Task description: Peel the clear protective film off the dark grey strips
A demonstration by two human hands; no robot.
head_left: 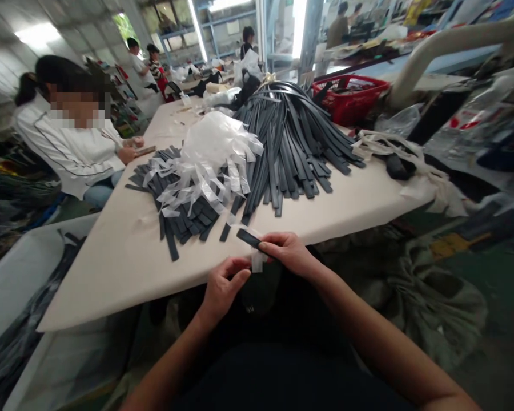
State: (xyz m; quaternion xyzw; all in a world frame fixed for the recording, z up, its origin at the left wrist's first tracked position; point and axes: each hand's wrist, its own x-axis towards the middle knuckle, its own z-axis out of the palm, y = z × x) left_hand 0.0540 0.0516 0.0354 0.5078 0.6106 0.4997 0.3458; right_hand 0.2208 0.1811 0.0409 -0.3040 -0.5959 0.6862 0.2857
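Observation:
My right hand (285, 251) pinches a short dark strip (247, 238) just past the table's front edge, the strip pointing up and left. A piece of clear film (257, 262) hangs beneath the strip, between my hands. My left hand (227, 285) is closed at the left side of that film, thumb and fingers close together; what lies between them is too small to make out. Beyond my hands, white plastic film pieces (214, 142) lie over a pile of short dark strips (184, 220). Right of them, a large bundle of long dark strips (282, 142) fans out.
The pale table (124, 257) reaches away from me. A person in a white top (68, 142) sits at its left side. A red basket (351, 100) stands behind the bundle, and cloth strips (411, 148) lie at the right. A white bin (34, 251) is at the lower left.

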